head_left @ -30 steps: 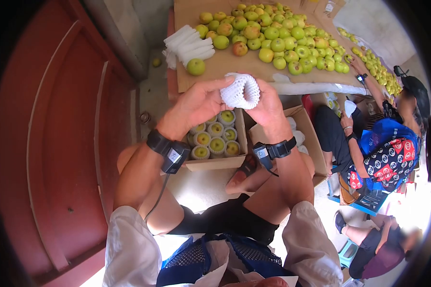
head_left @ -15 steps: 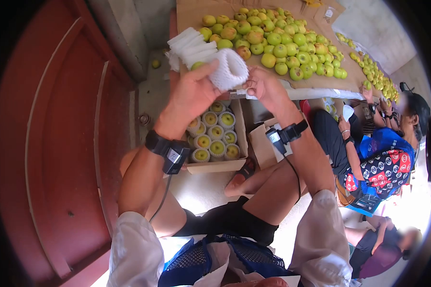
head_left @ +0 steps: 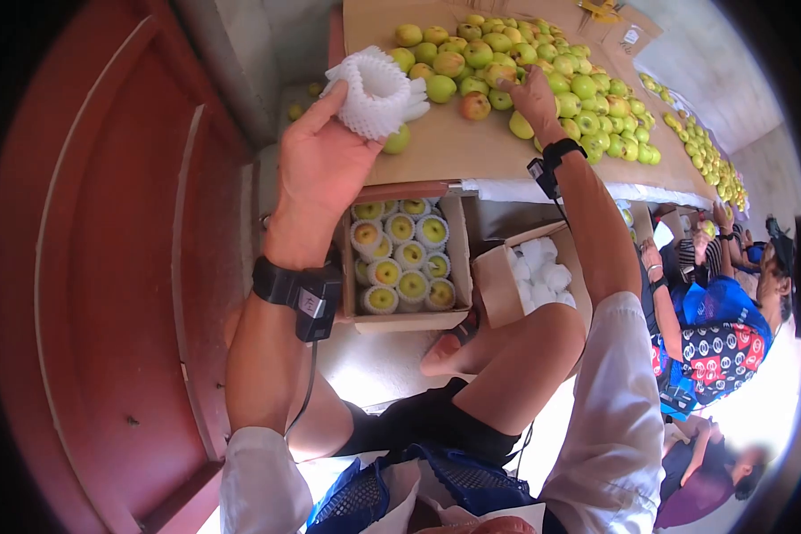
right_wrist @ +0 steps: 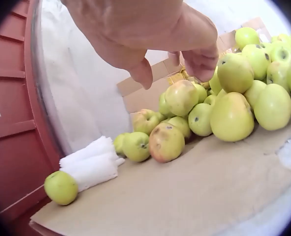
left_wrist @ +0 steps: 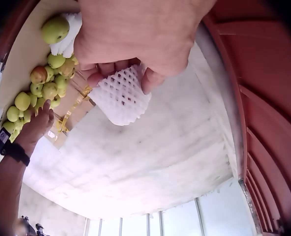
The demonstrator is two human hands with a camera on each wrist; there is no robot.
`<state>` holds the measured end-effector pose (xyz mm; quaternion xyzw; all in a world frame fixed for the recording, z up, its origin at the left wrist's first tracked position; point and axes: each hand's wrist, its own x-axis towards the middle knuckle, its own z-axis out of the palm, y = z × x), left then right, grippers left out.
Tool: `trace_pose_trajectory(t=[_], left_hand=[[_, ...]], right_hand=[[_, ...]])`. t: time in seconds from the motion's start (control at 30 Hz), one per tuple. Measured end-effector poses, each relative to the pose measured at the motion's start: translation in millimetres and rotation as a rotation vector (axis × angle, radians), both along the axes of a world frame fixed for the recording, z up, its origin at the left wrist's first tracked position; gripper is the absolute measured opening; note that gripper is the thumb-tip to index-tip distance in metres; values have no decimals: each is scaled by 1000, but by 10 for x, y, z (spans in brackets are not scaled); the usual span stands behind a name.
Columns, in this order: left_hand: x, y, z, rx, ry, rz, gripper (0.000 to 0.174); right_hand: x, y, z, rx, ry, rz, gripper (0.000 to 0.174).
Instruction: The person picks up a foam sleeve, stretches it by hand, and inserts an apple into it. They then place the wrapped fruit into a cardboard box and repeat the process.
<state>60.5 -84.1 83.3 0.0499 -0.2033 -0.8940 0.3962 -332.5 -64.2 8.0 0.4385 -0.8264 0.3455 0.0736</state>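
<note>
Overhead, a white foam net sleeve (head_left: 376,93) is held up by the left hand (head_left: 320,169), well above the person's lap. The sleeve is pinched between the thumb on one side and the curled fingers on the other, so that it sits at the fingertips rather than deep in the palm. Its open mouth is turned towards the head camera, and most of its length stands clear of the fingers. In the left wrist view the mesh is seen pressed in where the fingers (left_wrist: 98,69) close on it.

Further right, the right hand (head_left: 534,98) is stretched out over the pile of apples (head_left: 587,89) spread on a cardboard sheet (head_left: 454,147). Its fingers are loosely bent and nothing is gripped by them. A yellow-green apple with a reddish blush (right_wrist: 181,97) lies directly under the fingertips; whether it is touched cannot be told. The two hands are kept well apart.

A flat stack of spare foam nets (right_wrist: 91,164) lies at the near corner of the sheet, with a single green apple (right_wrist: 61,187) just beside it. Below the sheet's edge, an open carton (head_left: 400,322) is filled with apples already wrapped in nets, and a second carton (head_left: 494,285) next to it is seen to hold loose white nets.
</note>
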Motion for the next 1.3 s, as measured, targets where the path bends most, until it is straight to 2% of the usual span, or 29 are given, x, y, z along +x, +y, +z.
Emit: trace_pose_trajectory(t=[0.03,0.17,0.37,0.47,0.57,0.67,0.7,0.8,0.9,1.0,1.1,1.2,1.3], left_hand=[[-3,-10,-8,-3,9,-9,41],[1,7,40,-12,10,4,41],[20,-21,47,-11,-18,34,39],[19,-24,54,-23,-6,34,38],[26,-32,69,6,0,35,38],[28,-19,75,-23,10,33,37],[26,-13,70,-16,1,39,37],[19,-21,72,-13,-6,42,37],[11,-24,40,-20,18,20,37],[-21,-32,75,-24,26,27,37],[-58,-1,81,-30,34,29,37],[-83,36,89,-20,33,25,37],[-115,19,56,-17,24,2,36]], right_hand=[[-2,-35,17,45,-61,10,87],[-294,-368,-240,39,-70,80,89],[-229,-446,-260,118,-31,-9,86],[-241,-364,-303,-55,-99,82,85],[255,0,82,-210,-591,154,73],[440,237,127,-419,-1336,486,56],[470,319,143,-456,-1464,585,46],[596,486,182,-440,-1556,671,48],[687,587,183,-464,-1553,658,47],[690,680,138,-371,-1347,549,53],[891,906,79,-182,-883,427,64],[1002,989,-84,-93,-683,441,76],[1087,974,-335,-225,-748,462,81]])
